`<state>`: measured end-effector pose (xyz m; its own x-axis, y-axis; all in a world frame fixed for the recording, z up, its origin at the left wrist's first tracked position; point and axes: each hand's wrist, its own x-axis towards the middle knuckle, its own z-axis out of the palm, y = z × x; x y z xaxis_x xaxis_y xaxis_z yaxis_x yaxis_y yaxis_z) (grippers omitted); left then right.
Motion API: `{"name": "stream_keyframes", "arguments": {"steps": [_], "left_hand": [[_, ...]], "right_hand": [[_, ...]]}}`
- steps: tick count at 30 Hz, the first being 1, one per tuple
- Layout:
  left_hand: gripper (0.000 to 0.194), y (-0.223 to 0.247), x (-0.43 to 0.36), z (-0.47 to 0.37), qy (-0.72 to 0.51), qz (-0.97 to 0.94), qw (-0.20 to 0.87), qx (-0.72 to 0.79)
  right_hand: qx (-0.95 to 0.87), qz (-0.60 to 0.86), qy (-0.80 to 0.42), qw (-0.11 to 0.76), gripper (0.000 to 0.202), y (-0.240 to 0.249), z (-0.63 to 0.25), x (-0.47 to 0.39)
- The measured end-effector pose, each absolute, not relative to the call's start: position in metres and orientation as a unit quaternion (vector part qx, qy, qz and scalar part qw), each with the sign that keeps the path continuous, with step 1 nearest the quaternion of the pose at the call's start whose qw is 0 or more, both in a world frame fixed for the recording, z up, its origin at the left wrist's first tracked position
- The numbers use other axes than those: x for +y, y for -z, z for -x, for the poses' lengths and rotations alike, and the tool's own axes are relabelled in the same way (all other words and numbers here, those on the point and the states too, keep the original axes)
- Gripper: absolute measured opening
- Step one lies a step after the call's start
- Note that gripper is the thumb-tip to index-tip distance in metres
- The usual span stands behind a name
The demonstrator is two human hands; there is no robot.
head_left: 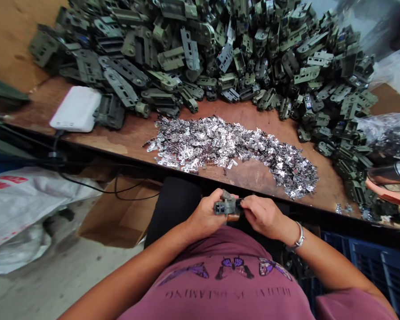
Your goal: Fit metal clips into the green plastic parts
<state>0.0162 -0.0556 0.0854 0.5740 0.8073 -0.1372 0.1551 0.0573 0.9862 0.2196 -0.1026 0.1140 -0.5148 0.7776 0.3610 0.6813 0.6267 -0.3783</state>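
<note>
In front of my lap, my left hand (205, 214) is closed around a grey-green plastic housing (225, 206), whose slotted end points left. The fingertips of my right hand (263, 215) are pinched together at the housing's right end; what sits between them, if anything, is too small to make out. Just beyond the hands, across the table edge, lies a heap of small shiny metal clips (213, 142). Behind that is a large pile of similar dark green housings (193, 53).
A white box (76, 109) with a cable stands at the table's left. Plastic bags (391, 129) and a metal cup (391, 173) are at the right. Below the table are a cardboard box (120, 218), a white sack (20, 213) and blue crates (376, 266).
</note>
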Motion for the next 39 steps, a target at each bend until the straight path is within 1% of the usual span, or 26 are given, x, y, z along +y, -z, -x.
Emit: {"name": "stream_keyframes", "arguments": {"steps": [3,5,7,9,12,14,16,18,20,28,32,36,39], "left_hand": [[0.036,-0.084,-0.057,-0.015,-0.255,-0.635,0.625,0.375],[0.036,-0.083,-0.057,-0.015,-0.251,-0.633,0.631,0.373],[0.035,-0.081,-0.057,-0.014,-0.249,-0.624,0.635,0.38],[0.035,-0.08,-0.056,-0.013,-0.244,-0.619,0.632,0.397],[0.034,-0.08,-0.053,-0.01,-0.238,-0.625,0.622,0.407],[0.033,-0.081,-0.053,-0.01,-0.24,-0.631,0.621,0.398],[0.031,-0.083,-0.054,-0.01,-0.243,-0.639,0.616,0.391],[0.029,-0.085,-0.054,-0.011,-0.243,-0.644,0.612,0.389],[0.028,-0.088,-0.054,-0.012,-0.238,-0.639,0.618,0.391],[0.031,-0.086,-0.05,-0.006,-0.228,-0.634,0.632,0.383],[0.031,-0.082,-0.05,-0.005,-0.229,-0.63,0.639,0.377],[0.034,-0.078,-0.05,-0.003,-0.223,-0.623,0.645,0.381],[0.032,-0.076,-0.05,-0.003,-0.222,-0.63,0.637,0.385]], "right_hand": [[-0.859,0.426,-0.103,0.266,0.022,-0.111,-0.219,-0.103],[-0.834,0.451,-0.154,0.279,0.02,-0.109,-0.221,-0.103],[-0.784,0.487,-0.232,0.306,0.021,-0.107,-0.223,-0.104],[-0.741,0.515,-0.264,0.339,0.024,-0.107,-0.226,-0.106],[-0.75,0.517,-0.196,0.363,0.028,-0.106,-0.225,-0.109],[-0.781,0.495,-0.147,0.35,0.03,-0.104,-0.221,-0.109],[-0.812,0.472,-0.128,0.319,0.03,-0.102,-0.216,-0.109],[-0.827,0.462,-0.126,0.294,0.031,-0.101,-0.213,-0.106],[-0.83,0.458,-0.135,0.287,0.033,-0.101,-0.212,-0.104],[-0.833,0.442,-0.152,0.297,0.041,-0.098,-0.21,-0.101],[-0.832,0.445,-0.126,0.308,0.045,-0.089,-0.209,-0.103],[-0.833,0.438,-0.073,0.331,0.043,-0.081,-0.207,-0.107],[-0.83,0.437,-0.097,0.331,0.039,-0.082,-0.206,-0.106]]}}
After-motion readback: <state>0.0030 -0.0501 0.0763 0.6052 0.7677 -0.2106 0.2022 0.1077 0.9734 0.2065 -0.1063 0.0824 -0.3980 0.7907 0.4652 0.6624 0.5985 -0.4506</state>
